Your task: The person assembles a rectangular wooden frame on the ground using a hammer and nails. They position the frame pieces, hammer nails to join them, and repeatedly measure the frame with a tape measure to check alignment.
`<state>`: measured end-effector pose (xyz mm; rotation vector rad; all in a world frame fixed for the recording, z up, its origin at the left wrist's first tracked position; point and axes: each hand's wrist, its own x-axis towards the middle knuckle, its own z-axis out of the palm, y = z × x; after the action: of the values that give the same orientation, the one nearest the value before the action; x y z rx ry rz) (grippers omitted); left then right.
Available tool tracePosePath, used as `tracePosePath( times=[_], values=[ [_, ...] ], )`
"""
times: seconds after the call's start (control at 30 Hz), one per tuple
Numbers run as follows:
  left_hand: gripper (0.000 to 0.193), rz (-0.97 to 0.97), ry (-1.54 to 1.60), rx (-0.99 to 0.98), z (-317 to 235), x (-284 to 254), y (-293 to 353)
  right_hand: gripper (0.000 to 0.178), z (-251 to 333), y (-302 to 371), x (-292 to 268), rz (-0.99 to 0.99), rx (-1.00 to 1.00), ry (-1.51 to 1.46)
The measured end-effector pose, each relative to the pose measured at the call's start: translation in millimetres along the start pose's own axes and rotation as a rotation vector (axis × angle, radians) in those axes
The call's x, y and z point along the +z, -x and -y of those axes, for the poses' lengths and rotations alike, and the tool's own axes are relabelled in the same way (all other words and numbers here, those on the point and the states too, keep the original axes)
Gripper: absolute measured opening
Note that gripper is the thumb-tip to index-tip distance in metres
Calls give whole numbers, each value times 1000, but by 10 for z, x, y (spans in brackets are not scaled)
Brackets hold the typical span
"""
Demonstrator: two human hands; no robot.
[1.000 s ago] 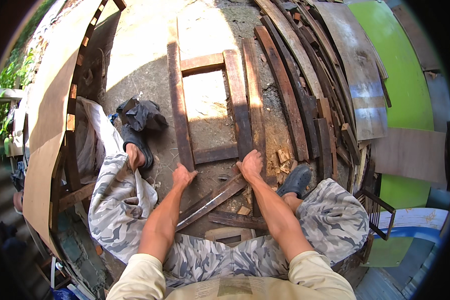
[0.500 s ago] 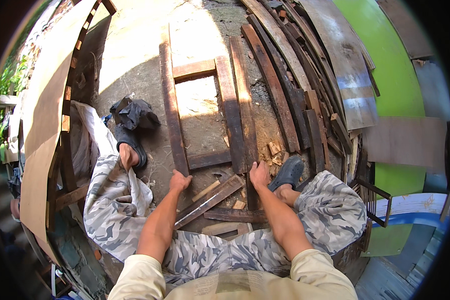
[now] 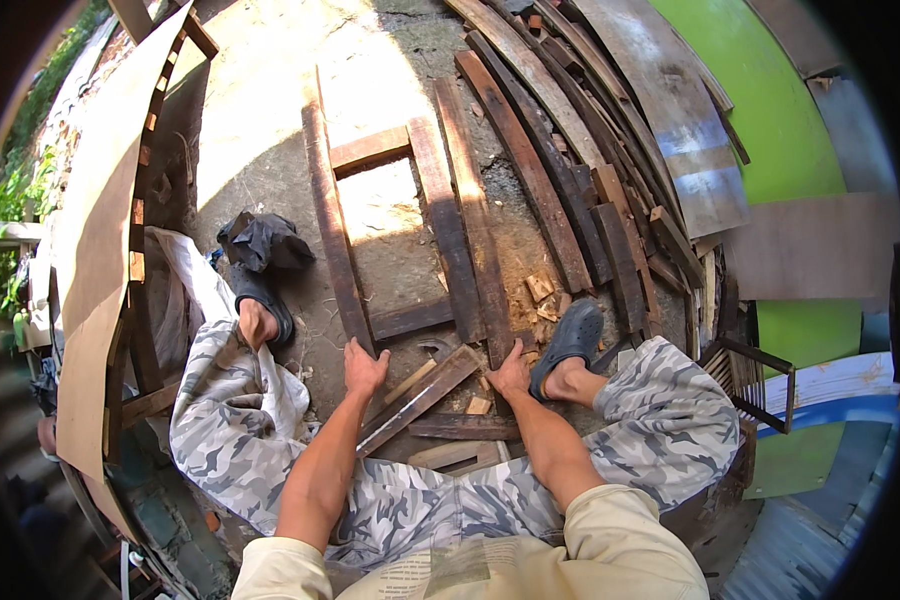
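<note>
"Gripping what, with the left hand (image 3: 366,368)?"

"The near end of the left rail (image 3: 335,225): thumb and fingers close about it. The right hand (image 3: 511,370) seems to have its fingers wrapped on the near end of a long board (image 3: 467,190)."

"And how far along do things look?"

"Partly laid out, I'd judge. Ahead of the fingers, an upper crosspiece (image 3: 370,150) and a lower crosspiece (image 3: 408,319) span from the left rail to the inner rail (image 3: 445,240), like a ladder. Whether those joints are fastened, I can't tell. The long board lies just beside the inner rail, and I see no crosspiece reaching it, so it looks unattached. A white-edged board (image 3: 418,403) lies loose, slanting between the two hands and nearer the body."

"Any containers?"

"A crumpled black plastic bag (image 3: 262,240), ahead and to the left of the left fingers, by a dark clog (image 3: 266,308). Whatever it holds is hidden."
</note>
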<state>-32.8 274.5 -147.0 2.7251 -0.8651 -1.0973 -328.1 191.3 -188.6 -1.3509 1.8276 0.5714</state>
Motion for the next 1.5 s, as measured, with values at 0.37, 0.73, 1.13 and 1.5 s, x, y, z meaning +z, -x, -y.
tracePosePath(
  times=[0.37, 0.73, 1.13, 1.5],
  values=[
    [84, -21, 128, 31, -306, 54, 341, 90, -209, 209, -307, -126, -210, -254],
    [84, -7, 251, 28, -256, 5, 259, 99, 867, 830, -1157, -501, -297, -103],
    [77, 44, 212, 87, -224, -97, 321, 96, 613, 601, -978, -319, -179, 90],
    [75, 140, 152, 133, -168, -95, 358, 103, 598, 592, -1013, -197, -239, -98]
  ],
)
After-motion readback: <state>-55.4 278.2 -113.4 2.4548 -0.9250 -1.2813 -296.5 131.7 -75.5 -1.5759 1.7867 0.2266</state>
